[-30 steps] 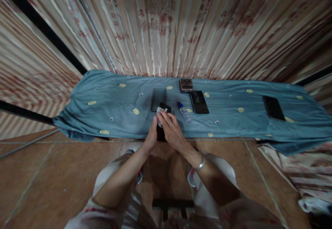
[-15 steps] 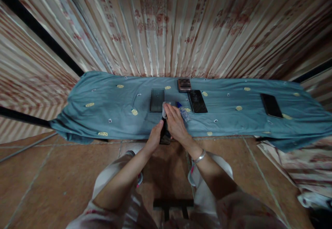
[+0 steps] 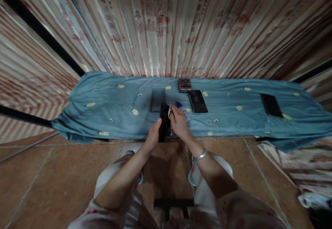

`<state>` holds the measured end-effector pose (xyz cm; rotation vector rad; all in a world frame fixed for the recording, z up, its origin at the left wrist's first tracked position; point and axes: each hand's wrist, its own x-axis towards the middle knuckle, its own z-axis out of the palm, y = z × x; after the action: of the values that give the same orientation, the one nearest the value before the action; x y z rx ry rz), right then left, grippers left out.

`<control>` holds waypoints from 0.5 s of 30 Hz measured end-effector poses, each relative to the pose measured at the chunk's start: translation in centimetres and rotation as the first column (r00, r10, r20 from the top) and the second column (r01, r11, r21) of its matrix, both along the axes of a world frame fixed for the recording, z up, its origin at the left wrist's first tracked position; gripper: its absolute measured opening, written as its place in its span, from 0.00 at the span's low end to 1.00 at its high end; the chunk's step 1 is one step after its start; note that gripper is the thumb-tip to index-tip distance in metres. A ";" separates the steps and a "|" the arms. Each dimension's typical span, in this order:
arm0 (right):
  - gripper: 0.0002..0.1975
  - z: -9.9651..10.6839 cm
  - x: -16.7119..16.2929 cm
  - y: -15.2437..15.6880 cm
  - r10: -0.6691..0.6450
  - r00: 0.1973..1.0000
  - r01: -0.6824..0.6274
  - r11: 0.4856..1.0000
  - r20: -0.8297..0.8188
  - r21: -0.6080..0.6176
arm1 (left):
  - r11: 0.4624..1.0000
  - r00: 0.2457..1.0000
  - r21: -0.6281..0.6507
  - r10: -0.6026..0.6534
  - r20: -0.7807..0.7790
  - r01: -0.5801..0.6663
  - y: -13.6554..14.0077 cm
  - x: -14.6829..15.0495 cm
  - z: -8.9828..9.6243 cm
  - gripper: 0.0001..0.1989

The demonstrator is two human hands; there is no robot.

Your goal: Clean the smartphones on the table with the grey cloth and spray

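Two hands meet over the near edge of the blue cloth [image 3: 103, 111], and one dark phone [image 3: 164, 122] is held between them, tipped up on its long side so that only a narrow black face is seen. The left hand [image 3: 153, 136] is wrapped around the lower part of the phone, fingers curled against its edge and pressed together. A small white wipe [image 3: 169, 111] is pinched in the fingertips of the right hand [image 3: 178, 124] and is laid against the upper end of the phone. A bracelet [image 3: 199, 155] is worn on the right wrist.

The phone is judged to be stiff, fairly light and smooth; its glass face is likely to be slippery and breakable if dropped on the tiled floor [image 3: 52, 173]. It is best gripped by the two long edges, as is done here, with the face left free. The wipe is judged to be soft and limp, so it is best pressed flat under the fingertips.

Just beyond the hands a small clear bottle with a blue cap [image 3: 183, 110] lies on its side on the cloth. A flat blurred item [image 3: 157, 99] lies left of it, a second phone [image 3: 197, 101] right of it, and a third phone [image 3: 271, 105] well apart at the far right. A striped curtain [image 3: 166, 28] hangs behind.
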<state>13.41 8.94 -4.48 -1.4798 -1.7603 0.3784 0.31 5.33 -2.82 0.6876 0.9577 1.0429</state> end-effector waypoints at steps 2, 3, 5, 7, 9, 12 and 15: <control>0.24 -0.1 0.1 0.1 -0.013 0.998 0.010 0.999 -0.064 -0.044 | 1.000 0.999 -0.011 -0.013 0.034 0.013 0.0 0.1 0.2 0.28; 0.23 -0.1 0.2 0.1 -0.011 0.996 0.004 0.998 -0.091 -0.067 | 1.000 0.999 -0.015 -0.009 0.047 0.009 0.0 0.2 0.3 0.27; 0.22 0.0 0.3 -0.1 0.006 0.993 -0.021 0.992 -0.120 -0.121 | 1.000 0.998 -0.016 0.028 0.064 -0.027 0.1 0.2 0.3 0.24; 0.20 0.2 0.2 -0.3 0.018 0.991 -0.042 0.982 -0.129 -0.183 | 0.997 0.993 -0.016 0.078 0.084 -0.077 0.4 0.2 0.2 0.22; 0.19 0.2 -0.1 -0.5 0.029 0.990 -0.060 0.973 -0.139 -0.224 | 0.993 0.987 -0.024 0.121 0.109 -0.119 0.7 0.1 0.0 0.22; 0.16 -0.1 -0.5 -0.8 0.034 0.986 -0.073 0.969 -0.163 -0.238 | 0.986 0.980 -0.050 0.161 0.119 -0.156 1.2 -0.2 -0.4 0.22; 0.15 -0.6 -0.9 -0.8 0.025 0.978 -0.080 0.961 -0.205 -0.266 | 0.975 0.974 -0.048 0.218 0.063 -0.216 1.5 -0.5 -0.7 0.21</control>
<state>12.49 8.16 -5.12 -1.5250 -1.6369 0.7979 -0.23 6.82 -3.54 0.5178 1.0083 1.2276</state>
